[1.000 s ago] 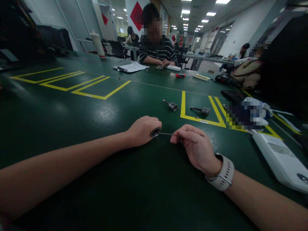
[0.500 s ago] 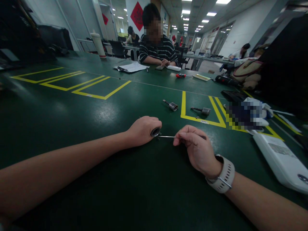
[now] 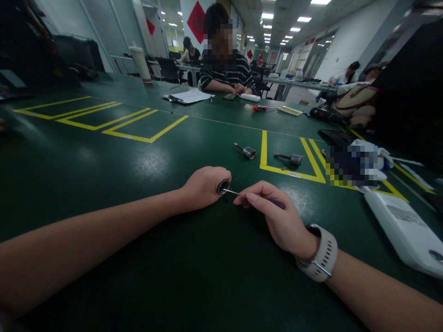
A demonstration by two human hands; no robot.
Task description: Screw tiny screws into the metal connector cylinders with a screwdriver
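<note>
My left hand (image 3: 204,186) rests on the green table (image 3: 104,157), fingers wrapped round a small metal cylinder (image 3: 223,186) whose open end faces right. My right hand (image 3: 273,216), with a pale watch on its wrist, pinches a thin screwdriver (image 3: 254,197) with a dark handle. The thin metal tip reaches into the cylinder's open end. A tiny dark speck, perhaps a screw, lies on the table just below the cylinder.
Two similar metal cylinders (image 3: 248,151) (image 3: 294,159) with stems lie by a yellow-taped square. A white device (image 3: 403,230) sits at the right. Across the table a person in a striped top (image 3: 226,74) sits by papers (image 3: 188,96) and a red-handled tool (image 3: 259,108).
My right hand drew the screwdriver back from the cylinder, then moved left again, and its tip now sits in the open end. My left hand stayed still.
</note>
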